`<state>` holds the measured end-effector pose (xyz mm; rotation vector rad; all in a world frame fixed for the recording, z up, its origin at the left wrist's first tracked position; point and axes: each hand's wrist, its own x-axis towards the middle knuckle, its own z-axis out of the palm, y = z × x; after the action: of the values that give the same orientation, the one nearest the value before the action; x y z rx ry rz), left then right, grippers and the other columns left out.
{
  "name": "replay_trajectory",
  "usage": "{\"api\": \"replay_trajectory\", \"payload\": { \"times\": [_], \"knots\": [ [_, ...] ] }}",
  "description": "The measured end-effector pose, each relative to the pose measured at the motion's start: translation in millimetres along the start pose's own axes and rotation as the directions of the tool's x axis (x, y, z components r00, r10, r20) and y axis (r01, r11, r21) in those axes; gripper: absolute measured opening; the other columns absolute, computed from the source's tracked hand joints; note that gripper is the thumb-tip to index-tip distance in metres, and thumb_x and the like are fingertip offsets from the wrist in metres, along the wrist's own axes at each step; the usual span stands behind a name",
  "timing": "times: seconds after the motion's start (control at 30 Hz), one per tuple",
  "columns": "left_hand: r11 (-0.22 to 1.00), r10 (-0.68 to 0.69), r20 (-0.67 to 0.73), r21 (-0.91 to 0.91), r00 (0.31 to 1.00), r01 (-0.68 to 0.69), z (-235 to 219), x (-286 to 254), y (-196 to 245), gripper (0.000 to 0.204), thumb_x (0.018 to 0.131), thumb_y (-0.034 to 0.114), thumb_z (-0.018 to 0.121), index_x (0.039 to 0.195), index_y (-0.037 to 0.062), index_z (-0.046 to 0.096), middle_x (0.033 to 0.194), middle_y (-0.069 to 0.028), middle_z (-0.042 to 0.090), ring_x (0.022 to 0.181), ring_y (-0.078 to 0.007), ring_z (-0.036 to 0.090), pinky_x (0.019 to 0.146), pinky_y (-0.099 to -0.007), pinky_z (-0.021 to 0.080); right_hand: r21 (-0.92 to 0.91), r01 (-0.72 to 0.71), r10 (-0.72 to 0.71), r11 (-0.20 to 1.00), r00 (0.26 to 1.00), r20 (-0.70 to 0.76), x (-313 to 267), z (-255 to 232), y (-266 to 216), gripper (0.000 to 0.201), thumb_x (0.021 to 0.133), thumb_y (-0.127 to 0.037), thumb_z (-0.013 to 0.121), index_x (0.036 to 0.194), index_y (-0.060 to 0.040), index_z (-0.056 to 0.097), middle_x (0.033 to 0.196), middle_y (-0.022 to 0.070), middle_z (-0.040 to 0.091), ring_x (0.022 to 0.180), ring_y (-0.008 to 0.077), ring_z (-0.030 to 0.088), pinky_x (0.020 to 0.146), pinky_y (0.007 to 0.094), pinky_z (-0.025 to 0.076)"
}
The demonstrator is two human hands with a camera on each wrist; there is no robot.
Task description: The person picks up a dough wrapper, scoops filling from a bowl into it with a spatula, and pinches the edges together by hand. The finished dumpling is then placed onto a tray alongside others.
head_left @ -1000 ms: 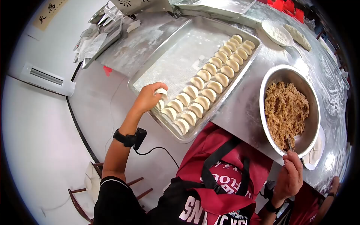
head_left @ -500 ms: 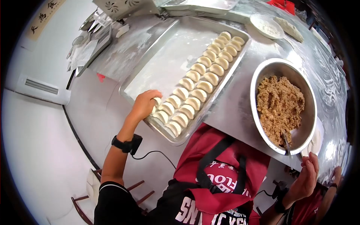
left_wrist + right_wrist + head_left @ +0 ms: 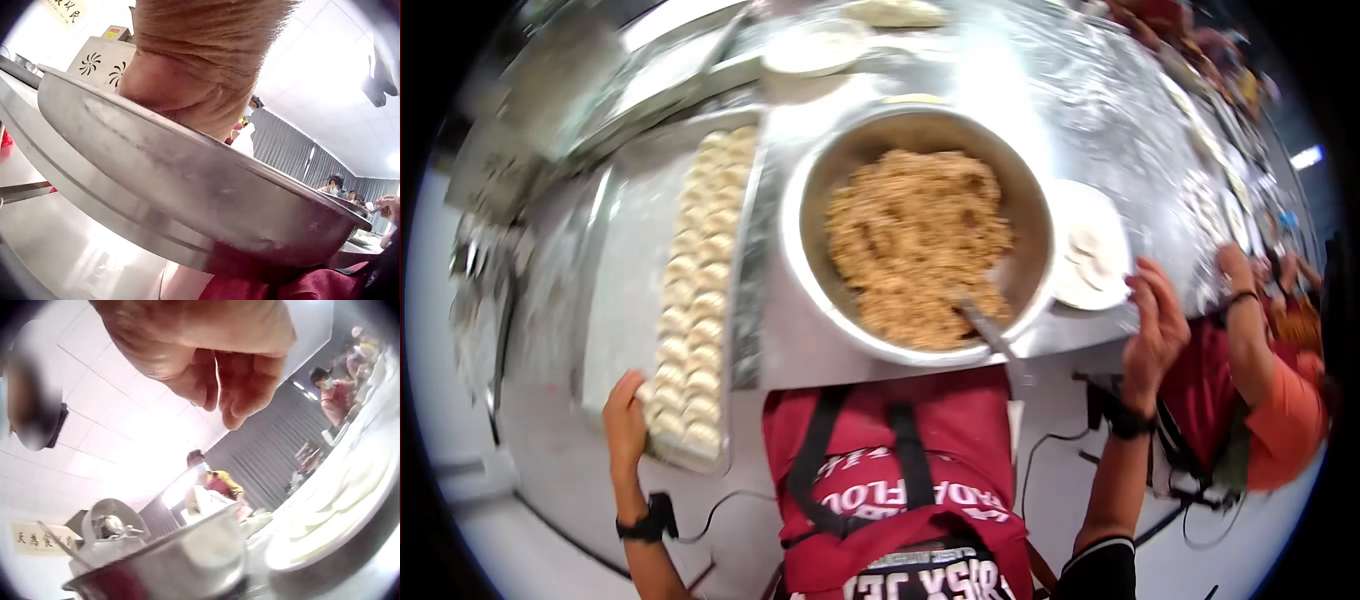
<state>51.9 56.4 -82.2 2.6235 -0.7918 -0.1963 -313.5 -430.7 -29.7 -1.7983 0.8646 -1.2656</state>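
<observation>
Camera's swung round since the last frame: the big bowl point(image 3: 793, 250) is mid-view now, and the right hand point(image 3: 1155, 335) has gone from beside the spoon point(image 3: 985, 325) to beside the plate point(image 3: 1090, 198).

Head view: dumplings point(image 3: 705, 355) sit in two tight rows down one side of the tray point(image 3: 620, 270), probably to save space. The left hand point(image 3: 625, 425) is at the near corner, fingers close together by the last ones; too blurry to say if they're pinching one. Wrappers point(image 3: 1090, 262) lie on the plate right of the bowl, handy for that hand I'd guess. Spoon's stuck in the filling point(image 3: 915, 235), handle over the near rim, so easy to grab but also easy to knock. Bowl blocks the straight path between tray and plate, and a neighbour's hand point(image 3: 1235, 265) is close on the right.

Left wrist view: tray wall hides the fingertips, can't tell their state.

Right wrist view: fingers loosely bent, thumb close, narrow gap, nothing visibly held. Wrappers are below, off to one side.
</observation>
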Motion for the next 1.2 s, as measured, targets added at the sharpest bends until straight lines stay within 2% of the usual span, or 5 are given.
{"api": "replay_trajectory", "payload": {
  "times": [0.33,0.6,0.9,1.1,1.2],
  "knots": [
    [0.912,-0.069,-0.143,-0.41,0.987,0.004,-29,1,93,0.044,0.078,-0.004,0.043,0.122,-0.0027,0.048,0.132,-0.0144,0.045,0.124,-0.0243,0.041,0.101,-0.0367,0.032,-0.371,0.216,-0.116,0.903,0.955,0.273,73,-5,97,0.018,0.075,-0.005,0.064,0.093,-0.003,0.064,0.097,0.0114,0.063,0.084,0.0229,0.062,0.069,0.0284,0.048],
    [0.808,0.154,-0.037,-0.571,0.987,-0.148,-7,1,182,0.03,0.076,-0.007,0.047,0.104,-0.0036,0.056,0.121,-0.0182,0.051,0.117,-0.0268,0.047,0.101,-0.0365,0.034,-0.752,0.195,0.152,0.63,0.918,0.366,107,16,101,0.009,0.069,-0.016,0.062,0.073,-0.0095,0.067,0.078,0.0115,0.063,0.071,0.0297,0.06,0.064,0.037,0.047],
    [0.729,0.244,0.068,-0.671,0.967,-0.136,18,5,238,0.03,0.072,-0.009,0.052,0.1,-0.0018,0.059,0.118,-0.0167,0.054,0.113,-0.0245,0.05,0.095,-0.0332,0.038,-0.714,0.021,0.358,0.7,0.854,0.377,123,18,109,0.005,0.068,-0.01,0.062,0.07,-0.0076,0.066,0.076,0.0105,0.065,0.073,0.027,0.062,0.065,0.0343,0.048],
    [0.677,0.344,0.084,-0.712,0.935,-0.185,31,10,253,0.027,0.075,-0.007,0.055,0.101,-0.0019,0.059,0.116,-0.0166,0.055,0.109,-0.0239,0.052,0.092,-0.0319,0.041,-0.329,0.375,-0.284,0.867,0.913,0.291,105,8,97,0.01,0.071,0.002,0.059,0.079,-0.004,0.059,0.088,0.0106,0.064,0.078,0.0282,0.06,0.067,0.0344,0.047],
    [0.583,0.377,0.12,-0.801,0.918,-0.135,35,15,258,0.024,0.079,-0.004,0.056,0.102,-0.0036,0.058,0.115,-0.017,0.055,0.106,-0.0237,0.054,0.091,-0.0327,0.043,-0.235,0.024,0.042,0.972,0.961,0.274,99,2,89,0.006,0.077,0.002,0.058,0.082,-0.0022,0.058,0.084,0.0053,0.063,0.076,0.0161,0.06,0.064,0.0264,0.047]
  ]
}}
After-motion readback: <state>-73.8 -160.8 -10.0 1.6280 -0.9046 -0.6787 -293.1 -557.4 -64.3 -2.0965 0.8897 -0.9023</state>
